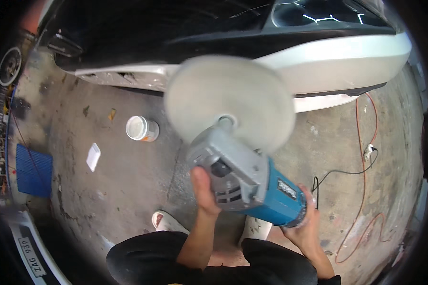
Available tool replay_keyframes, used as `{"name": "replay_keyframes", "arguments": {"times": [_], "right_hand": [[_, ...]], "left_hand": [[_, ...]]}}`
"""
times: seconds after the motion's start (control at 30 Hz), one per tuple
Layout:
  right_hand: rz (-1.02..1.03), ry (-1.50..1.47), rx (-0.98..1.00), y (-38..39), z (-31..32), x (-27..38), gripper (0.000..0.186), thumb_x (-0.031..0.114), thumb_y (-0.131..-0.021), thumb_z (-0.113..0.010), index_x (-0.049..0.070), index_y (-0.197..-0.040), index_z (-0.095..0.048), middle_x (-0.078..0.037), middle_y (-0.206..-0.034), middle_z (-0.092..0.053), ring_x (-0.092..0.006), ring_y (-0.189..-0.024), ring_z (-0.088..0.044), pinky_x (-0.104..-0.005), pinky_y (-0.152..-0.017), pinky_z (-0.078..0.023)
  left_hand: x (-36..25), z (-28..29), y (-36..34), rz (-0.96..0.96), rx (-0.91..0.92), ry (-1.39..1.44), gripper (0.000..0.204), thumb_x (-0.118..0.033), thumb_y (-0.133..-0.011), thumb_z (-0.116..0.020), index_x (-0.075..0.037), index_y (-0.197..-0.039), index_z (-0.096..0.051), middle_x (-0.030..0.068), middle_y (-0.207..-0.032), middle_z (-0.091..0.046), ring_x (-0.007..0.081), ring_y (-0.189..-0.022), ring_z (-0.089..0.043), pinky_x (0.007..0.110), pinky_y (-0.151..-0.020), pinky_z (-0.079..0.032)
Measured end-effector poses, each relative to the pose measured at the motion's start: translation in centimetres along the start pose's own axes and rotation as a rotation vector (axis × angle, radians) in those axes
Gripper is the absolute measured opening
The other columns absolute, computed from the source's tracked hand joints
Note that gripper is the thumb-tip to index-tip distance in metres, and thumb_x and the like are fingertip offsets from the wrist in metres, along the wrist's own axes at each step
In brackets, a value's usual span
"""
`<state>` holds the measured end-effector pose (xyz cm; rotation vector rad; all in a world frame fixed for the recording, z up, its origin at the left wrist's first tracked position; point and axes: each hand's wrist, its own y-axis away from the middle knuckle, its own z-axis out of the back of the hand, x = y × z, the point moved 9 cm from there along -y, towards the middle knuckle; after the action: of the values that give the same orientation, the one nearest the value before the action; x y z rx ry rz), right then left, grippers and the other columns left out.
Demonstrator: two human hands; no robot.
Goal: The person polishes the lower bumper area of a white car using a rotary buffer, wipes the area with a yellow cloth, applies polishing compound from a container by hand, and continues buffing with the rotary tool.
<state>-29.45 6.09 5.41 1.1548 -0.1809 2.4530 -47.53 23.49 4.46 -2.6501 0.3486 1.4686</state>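
A teal and grey power polisher (279, 194) is held up in front of me with both hands. Its broad round off-white pad (228, 85) is smeared by motion and faces the car. My left hand (205, 192) is closed round the grey gear head, its thumb near the top. At the rear end of the teal body, my right hand (305, 227) wraps round the casing. Beyond the pad lies the glossy black and white car bodywork (337, 61). The pad hides part of its lower edge, so I cannot tell whether they touch.
On the concrete floor stand a white tub (147, 129) and a small white tray (93, 156). An orange cord (361, 185) and a black cable (340, 171) run at the right. A blue ribbed mat (33, 171) and another car's white bumper (26, 237) are at the left.
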Motion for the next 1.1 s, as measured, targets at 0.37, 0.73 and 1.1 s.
{"name": "replay_keyframes", "arguments": {"times": [0.37, 0.73, 1.1], "right_hand": [[-0.003, 0.289, 0.048, 0.5, 3.9, 2.7, 0.091, 0.008, -0.055, -0.081, 0.005, -0.133, -0.035, -0.021, -0.107, -0.063, -0.0372, -0.095, -0.064, -0.0398, -0.082, -0.052], [-0.016, 0.144, 0.062, -1.6, 2.3, 3.2, 0.092, 0.010, -0.055, -0.082, 0.005, -0.133, -0.034, -0.018, -0.117, -0.059, -0.0346, -0.104, -0.061, -0.0394, -0.090, -0.048], [-0.039, 0.063, 0.139, -4.3, -0.6, 5.5, 0.091, 0.011, -0.055, -0.084, 0.004, -0.132, -0.035, -0.020, -0.123, -0.055, -0.0348, -0.111, -0.058, -0.0393, -0.093, -0.046]], "left_hand": [[-0.4, -3.7, 0.5, 0.097, 0.008, 0.133, 0.063, -0.051, -0.091, -0.050, 0.007, -0.117, -0.050, 0.0111, -0.106, -0.059, 0.0161, -0.095, -0.058, 0.030, -0.080, -0.048], [-2.5, -2.9, -0.6, 0.018, 0.135, -0.006, 0.062, -0.052, -0.097, -0.033, 0.000, -0.130, -0.041, 0.0104, -0.127, -0.048, 0.0192, -0.115, -0.048, 0.035, -0.098, -0.038], [-6.3, 1.1, -2.4, -0.169, -0.078, -0.078, 0.049, -0.034, -0.099, -0.029, 0.007, -0.119, -0.048, 0.0150, -0.115, -0.054, 0.0210, -0.104, -0.053, 0.033, -0.091, -0.040]]}}
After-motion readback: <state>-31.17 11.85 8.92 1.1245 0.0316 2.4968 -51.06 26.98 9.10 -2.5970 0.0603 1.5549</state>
